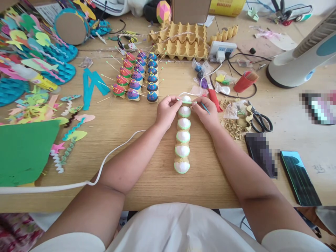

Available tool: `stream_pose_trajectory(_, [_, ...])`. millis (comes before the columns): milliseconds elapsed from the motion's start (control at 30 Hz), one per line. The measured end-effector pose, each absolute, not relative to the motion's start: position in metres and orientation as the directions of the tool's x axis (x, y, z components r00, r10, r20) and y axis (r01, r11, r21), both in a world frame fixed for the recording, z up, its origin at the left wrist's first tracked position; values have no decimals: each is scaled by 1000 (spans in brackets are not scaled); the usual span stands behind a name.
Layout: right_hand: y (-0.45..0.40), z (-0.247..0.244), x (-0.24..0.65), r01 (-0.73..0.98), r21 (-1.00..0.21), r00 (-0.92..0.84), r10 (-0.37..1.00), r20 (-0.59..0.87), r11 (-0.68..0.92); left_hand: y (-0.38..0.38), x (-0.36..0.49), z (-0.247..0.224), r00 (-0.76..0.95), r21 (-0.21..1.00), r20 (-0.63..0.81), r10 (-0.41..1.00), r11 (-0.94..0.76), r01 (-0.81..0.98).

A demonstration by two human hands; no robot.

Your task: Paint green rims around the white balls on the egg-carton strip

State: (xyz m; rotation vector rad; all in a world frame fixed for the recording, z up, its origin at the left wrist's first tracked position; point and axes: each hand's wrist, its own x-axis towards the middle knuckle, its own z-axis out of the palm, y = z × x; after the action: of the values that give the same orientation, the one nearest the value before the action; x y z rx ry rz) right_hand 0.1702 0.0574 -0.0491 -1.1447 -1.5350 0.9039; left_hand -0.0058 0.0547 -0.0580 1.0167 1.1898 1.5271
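A strip of egg carton [183, 144] runs away from me down the middle of the table, its several bumps coated white and rimmed with light green. Across the farthest bump stretches a thin light-green strand [187, 102], which looks like soft clay. My left hand [168, 111] pinches the strand's left end between thumb and fingertips. At the other end, my right hand [207, 112] pinches it too, while a slim blue stick [205, 108] lies among that hand's fingers. Both hands are close beside the far bump; whether they touch the carton, I cannot tell.
Painted carton strips with pins [135, 75] stand beyond my left hand. Egg trays [181, 42] and a power strip [222, 47] are at the back. Scissors [261, 120], carton scraps [233, 129] and a phone [300, 178] lie right. A white cable [115, 148] passes by my left forearm; green paper [26, 150] lies left.
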Motion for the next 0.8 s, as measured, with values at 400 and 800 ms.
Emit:
stream_pose_trajectory(400, [55, -46, 171, 251, -926, -114, 959, 260, 281, 49, -5, -47, -198, 982, 7, 980, -45, -186])
stream_pose_trajectory(800, [54, -43, 172, 255, -927, -121, 960, 253, 277, 50, -7, -52, -199, 990, 23, 980, -50, -133])
